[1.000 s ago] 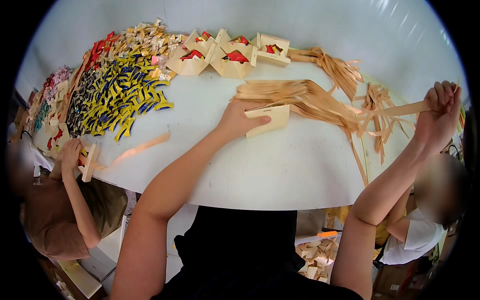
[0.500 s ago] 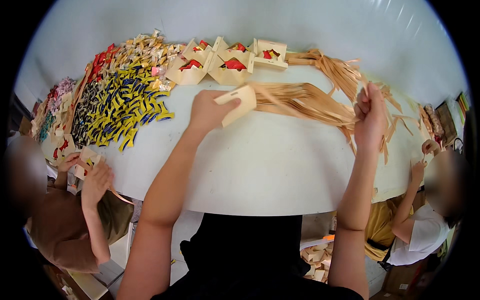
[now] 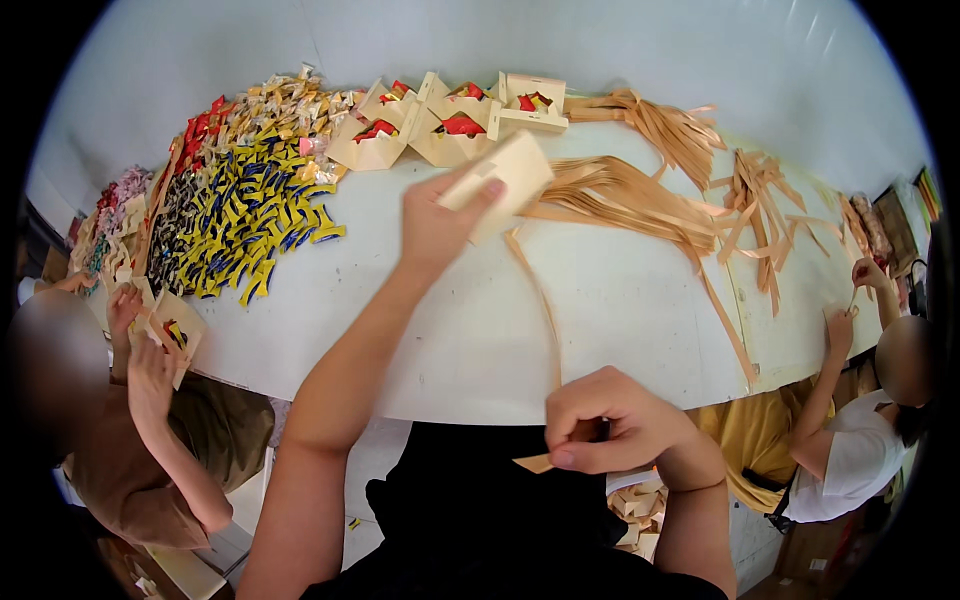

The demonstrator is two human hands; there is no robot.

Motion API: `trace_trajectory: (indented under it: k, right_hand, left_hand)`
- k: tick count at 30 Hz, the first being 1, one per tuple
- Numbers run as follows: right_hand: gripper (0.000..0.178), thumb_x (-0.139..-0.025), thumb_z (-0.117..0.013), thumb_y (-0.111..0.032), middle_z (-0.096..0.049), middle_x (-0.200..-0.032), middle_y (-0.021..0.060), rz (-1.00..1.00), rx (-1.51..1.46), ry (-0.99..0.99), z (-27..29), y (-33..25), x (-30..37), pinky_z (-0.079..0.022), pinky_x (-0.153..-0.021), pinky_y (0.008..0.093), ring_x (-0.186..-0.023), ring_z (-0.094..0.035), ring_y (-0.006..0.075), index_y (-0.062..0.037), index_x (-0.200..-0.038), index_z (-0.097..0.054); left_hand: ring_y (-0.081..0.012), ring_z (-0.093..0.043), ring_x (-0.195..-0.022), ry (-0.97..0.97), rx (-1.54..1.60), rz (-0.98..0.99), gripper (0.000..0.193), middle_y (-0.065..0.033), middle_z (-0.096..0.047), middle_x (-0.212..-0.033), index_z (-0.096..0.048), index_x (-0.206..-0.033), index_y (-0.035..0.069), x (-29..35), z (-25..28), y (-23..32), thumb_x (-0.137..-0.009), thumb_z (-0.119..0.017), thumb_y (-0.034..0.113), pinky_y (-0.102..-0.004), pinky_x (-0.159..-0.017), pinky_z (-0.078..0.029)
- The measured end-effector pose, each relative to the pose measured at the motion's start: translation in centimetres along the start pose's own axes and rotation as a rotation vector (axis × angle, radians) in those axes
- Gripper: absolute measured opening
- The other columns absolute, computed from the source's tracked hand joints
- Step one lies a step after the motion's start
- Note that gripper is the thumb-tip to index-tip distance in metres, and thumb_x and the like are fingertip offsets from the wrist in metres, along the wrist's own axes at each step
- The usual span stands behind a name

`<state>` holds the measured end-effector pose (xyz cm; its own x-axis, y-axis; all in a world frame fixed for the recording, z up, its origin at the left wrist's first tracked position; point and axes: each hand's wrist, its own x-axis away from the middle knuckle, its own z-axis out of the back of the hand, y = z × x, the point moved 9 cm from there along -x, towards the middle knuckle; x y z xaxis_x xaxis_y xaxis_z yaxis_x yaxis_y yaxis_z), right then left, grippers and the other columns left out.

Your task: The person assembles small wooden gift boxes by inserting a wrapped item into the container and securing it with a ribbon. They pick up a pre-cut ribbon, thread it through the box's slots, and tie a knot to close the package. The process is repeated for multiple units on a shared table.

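My left hand (image 3: pixel 445 215) grips a small cream cardboard box (image 3: pixel 515 180), tilted above the table with the thumb across its face. A tan ribbon (image 3: pixel 543 300) hangs from the box's lower side and runs down toward the table's near edge. There my right hand (image 3: pixel 620 425) pinches the ribbon between thumb and fingers, its short cut end sticking out to the left. Behind the box lies a thick bundle of tan ribbons (image 3: pixel 630 195) on the white table.
Open cream boxes (image 3: pixel 465 145) with red and yellow wrapped pieces stand at the back. Left of them spreads a heap of yellow and blue wrapped pieces (image 3: pixel 245 200). More ribbons (image 3: pixel 665 130) lie back right. Co-workers sit at left (image 3: pixel 150 450) and right (image 3: pixel 845 455).
My right hand has moved from the ribbons at the right down to the table's near edge, drawing the ribbon along. My left hand has shifted the box slightly right and up.
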<state>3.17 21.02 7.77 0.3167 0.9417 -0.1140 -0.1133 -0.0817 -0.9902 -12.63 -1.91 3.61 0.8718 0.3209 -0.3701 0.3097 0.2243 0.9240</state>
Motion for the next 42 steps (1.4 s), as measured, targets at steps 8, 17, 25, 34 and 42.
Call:
trace_trajectory:
  k: [8,17,25,34,42]
  right_hand:
    - [0.01,-0.102,-0.072,-0.009,-0.065,-0.075,0.002,-0.002,-0.047,-0.137,-5.5,0.8,1.2,-0.041,-0.054,0.0273,-0.059,-0.056,0.008,-0.002,-0.096,-0.069]
    - [0.013,-0.088,-0.08,0.0,-0.071,-0.075,0.0085,0.503,-0.245,-0.156,-4.7,-10.2,7.8,-0.045,-0.051,0.0319,-0.061,-0.066,0.021,-0.0006,-0.076,-0.073]
    - [0.017,-0.088,-0.083,-0.014,-0.069,-0.068,0.0026,0.831,-0.204,0.038,-0.1,-16.7,15.0,-0.047,-0.051,0.0322,-0.057,-0.064,0.0137,-0.0087,-0.079,-0.071]
    - [0.033,-0.09,-0.076,-0.029,-0.056,-0.06,-0.0009,0.403,-0.239,0.479,1.5,-6.9,2.2,-0.039,-0.052,0.0348,-0.052,-0.05,0.0179,-0.0158,-0.073,-0.052]
    - [0.014,-0.109,-0.062,-0.015,-0.06,-0.096,-0.0005,0.329,-0.679,-0.172,-16.3,-2.8,-12.3,-0.043,-0.076,0.0265,-0.085,-0.053,0.0071,-0.0028,-0.103,-0.062]
  left_hand:
    - [-0.0187,-0.077,-0.102,-0.172,-0.147,-0.018,0.056,-0.0175,-0.08,-0.118,-0.073,-0.135,0.001,-0.2,-4.7,-5.7,-0.089,-0.087,0.031,-0.0323,-0.09,-0.058]
    - [-0.0165,-0.076,-0.099,-0.175,-0.269,-0.099,0.052,-0.0141,-0.081,-0.119,-0.076,-0.131,0.002,-0.2,-5.1,-6.4,-0.09,-0.086,0.033,-0.0314,-0.087,-0.059]
    - [-0.0276,-0.078,-0.105,-0.168,-0.284,-0.019,0.05,-0.0178,-0.079,-0.12,-0.077,-0.129,0.004,0.4,-5.5,-5.7,-0.089,-0.085,0.033,-0.0367,-0.092,-0.059]
    - [-0.0211,-0.076,-0.113,-0.059,-0.071,-0.175,0.052,-0.0168,-0.078,-0.127,-0.072,-0.136,0.0,1.1,-3.9,-1.7,-0.093,-0.085,0.028,-0.0318,-0.098,-0.057]
    - [-0.0156,-0.074,-0.113,-0.375,0.168,-0.218,0.048,-0.0152,-0.079,-0.126,-0.073,-0.136,0.002,4.8,-8.6,1.2,-0.092,-0.086,0.017,-0.028,-0.1,-0.054]
